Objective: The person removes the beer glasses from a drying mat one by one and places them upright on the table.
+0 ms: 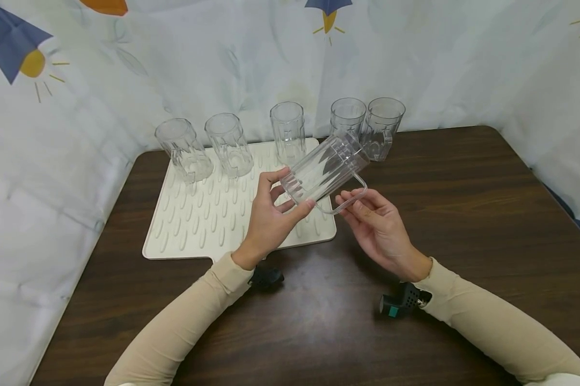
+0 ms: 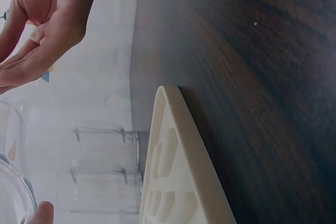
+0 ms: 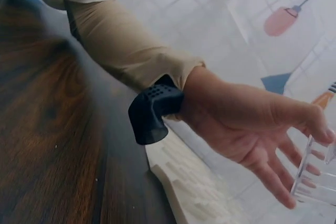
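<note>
A clear mug point(image 1: 325, 166) is held tilted above the ribbed white mat point(image 1: 198, 230). My left hand point(image 1: 270, 214) grips its lower left end, thumb on the near side and fingers on the far side. At the mug's handle, my right hand point(image 1: 376, 230) pinches the clear loop between thumb and fingers. In the right wrist view, the left hand point(image 3: 252, 129) spreads its fingers round the end of the mug point(image 3: 317, 182). The left wrist view has the right hand point(image 2: 47, 30) at the upper left, close to the mug's curved edge.
Two clear mugs point(image 1: 185, 150) point(image 1: 229, 145) stand on the mat's left back part, and another mug point(image 1: 288, 134) farther right. A pair of mugs point(image 1: 347, 115) point(image 1: 383, 128) stands close together behind the held one. A patterned white curtain point(image 1: 222, 59) borders the dark wooden table point(image 1: 463, 214).
</note>
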